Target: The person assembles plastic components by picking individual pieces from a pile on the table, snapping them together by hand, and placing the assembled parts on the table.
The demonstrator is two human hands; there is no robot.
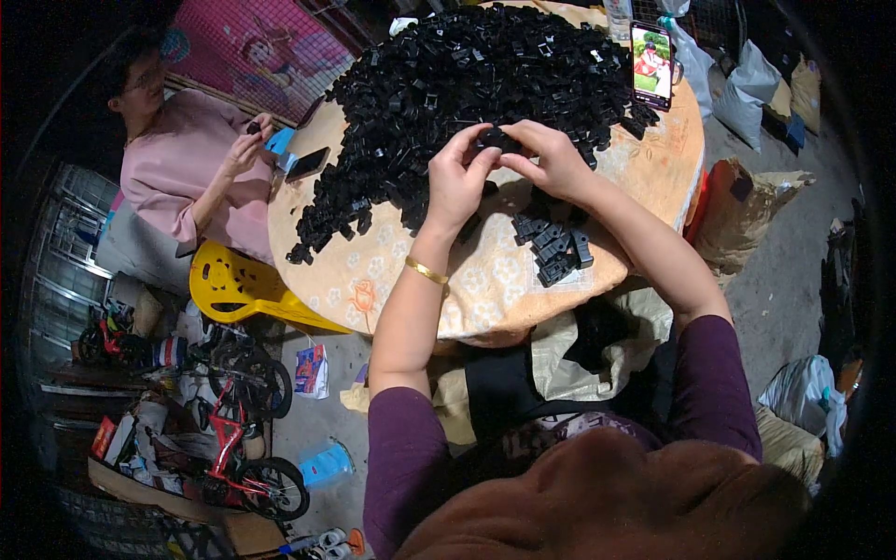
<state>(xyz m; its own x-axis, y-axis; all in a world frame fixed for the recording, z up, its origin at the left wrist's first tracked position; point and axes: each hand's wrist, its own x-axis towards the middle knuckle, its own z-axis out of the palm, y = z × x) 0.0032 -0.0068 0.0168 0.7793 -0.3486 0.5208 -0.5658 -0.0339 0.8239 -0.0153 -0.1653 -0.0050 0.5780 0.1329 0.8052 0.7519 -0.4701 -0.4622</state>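
The left hand (457, 182) and the right hand (551, 159) meet at about 12 o'clock from the person's body, over the round table (485, 289) w/ flowered orange cloth. Both hands close their fingers on one small black plastic part (495, 140), which sits between the fingertips, just at the near edge of the big pile of black parts (467, 84). The left hand pinches it from 9 o'clock side, the right one from 3 o'clock side; thumbs nearly touching. A gold bracelet (427, 272) is on the left wrist.

At 5 o'clock from the hands, near the table edge, a small stack of black parts (553, 247) lies in rows, apart from the pile. A phone w/ lit screen (651, 63) stands at 2 o'clock, at the far edge of the pile. A dark phone (307, 163) lies at 9 o'clock on the table rim.

At 10 o'clock another person in pink top (177, 168) sits, w/ hands holding smth small and dark; what exactly, I cannot tell. A yellow plastic chair (233, 285) is beside the table at 8 o'clock, and a red kids' bicycle (238, 448) stands on the floor at 7 o'clock.
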